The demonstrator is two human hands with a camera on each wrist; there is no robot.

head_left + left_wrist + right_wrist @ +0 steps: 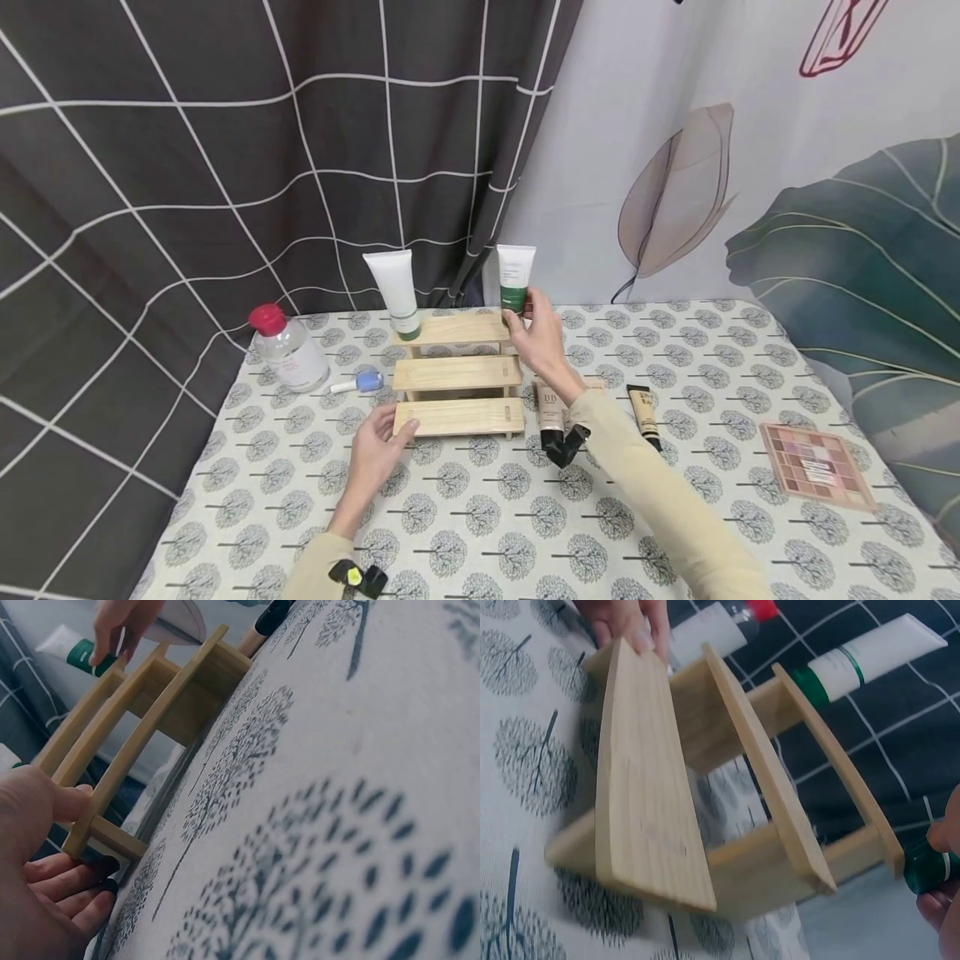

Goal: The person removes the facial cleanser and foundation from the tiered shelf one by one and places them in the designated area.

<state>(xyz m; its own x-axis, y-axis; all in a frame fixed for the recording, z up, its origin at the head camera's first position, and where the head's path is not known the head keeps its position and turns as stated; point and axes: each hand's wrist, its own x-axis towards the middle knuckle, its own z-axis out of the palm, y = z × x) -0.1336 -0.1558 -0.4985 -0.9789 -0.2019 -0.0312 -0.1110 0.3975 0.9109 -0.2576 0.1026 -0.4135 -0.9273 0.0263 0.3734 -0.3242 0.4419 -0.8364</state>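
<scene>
Nearest the camera, the right sleeve [667, 500] is lying across the tree-printed cloth [420, 554]; beyond it, the right hand [543, 340] is pinching the green-and-white tube [515, 273] low down, at the right end of the top tier of the wooden stand [453, 417]; whether the cap is bearing on the board I cannot tell; the left hand [377, 442] is gripping the lowest tier's left end, thumb above, fingers beneath; that bracing is probably helping, since light slats could slide; holding the tube plumb seems wise; the slats are showing smooth, pale grain; a white tube [393, 287] is standing cap-down at the left, its body flattening into a straight edge.
</scene>
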